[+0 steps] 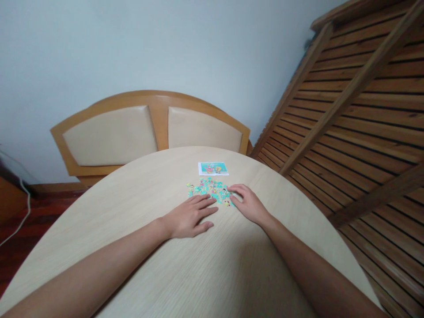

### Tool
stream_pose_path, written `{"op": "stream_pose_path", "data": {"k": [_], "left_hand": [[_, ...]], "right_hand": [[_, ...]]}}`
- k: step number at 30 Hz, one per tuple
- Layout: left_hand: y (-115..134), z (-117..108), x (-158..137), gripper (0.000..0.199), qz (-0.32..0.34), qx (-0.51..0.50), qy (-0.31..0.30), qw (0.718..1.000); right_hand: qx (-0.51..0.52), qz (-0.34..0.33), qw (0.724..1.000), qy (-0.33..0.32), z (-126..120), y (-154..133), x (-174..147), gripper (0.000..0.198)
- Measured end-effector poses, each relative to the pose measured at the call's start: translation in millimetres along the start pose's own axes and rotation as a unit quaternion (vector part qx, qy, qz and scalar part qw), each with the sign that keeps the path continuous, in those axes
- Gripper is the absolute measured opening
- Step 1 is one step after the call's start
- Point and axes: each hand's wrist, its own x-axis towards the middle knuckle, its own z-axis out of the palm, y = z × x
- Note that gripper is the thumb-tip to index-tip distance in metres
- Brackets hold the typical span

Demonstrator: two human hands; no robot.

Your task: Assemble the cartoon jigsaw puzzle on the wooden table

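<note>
Small jigsaw puzzle pieces (215, 186), mostly turquoise with bits of yellow, pink and white, lie loosely heaped on the round table (145, 185). My left hand (194, 215) rests palm down at the near left side of the heap, fingers spread, and hides some pieces. At the heap's right edge is my right hand (247, 202), its fingers bent and thumb apart from them, with the fingertips at the outer pieces. No piece shows between its fingers. Just beyond the heap lies a picture card (213, 168) with cartoon figures on turquoise.
A wooden headboard (158, 119) with two cream padded panels stands behind the table against a pale wall (165, 44). Slatted wooden boards (351, 123) lean along the right side. A white cable (26, 207) hangs at the far left above a dark red floor (46, 207).
</note>
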Motion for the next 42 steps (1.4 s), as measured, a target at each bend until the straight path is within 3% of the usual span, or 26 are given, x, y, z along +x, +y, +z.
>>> {"op": "stream_pose_path", "data": {"k": [9, 19, 26, 32, 35, 40, 42], "left_hand": [[2, 1, 2, 0.040, 0.005, 0.000, 0.000, 1.000], [4, 2, 2, 0.036, 0.000, -0.003, 0.012, 1.000], [7, -3, 5, 0.032, 0.032, -0.008, 0.003, 0.999], [6, -3, 5, 0.032, 0.019, 0.005, 0.012, 1.000], [6, -2, 5, 0.028, -0.009, 0.010, 0.042, 0.999], [-8, 0, 6, 0.022, -0.165, 0.005, 0.130, 0.978], [-16, 1, 5, 0.020, -0.196, 0.006, 0.141, 0.970]], "right_hand": [[-0.069, -0.044, 0.996, -0.046, -3, -11, -4, 0.026], [-0.014, -0.049, 0.998, -0.047, -1, -6, -2, 0.014], [-0.012, -0.037, 0.998, -0.048, 0, -6, -3, 0.016], [0.001, -0.028, 0.998, -0.051, 0, -3, -2, 0.016], [-0.005, -0.020, 0.998, -0.055, 0, -5, -2, 0.015], [-0.036, -0.026, 0.998, -0.043, -2, -10, -1, 0.014], [-0.045, -0.034, 0.998, -0.027, -4, -12, -1, 0.013]]}}
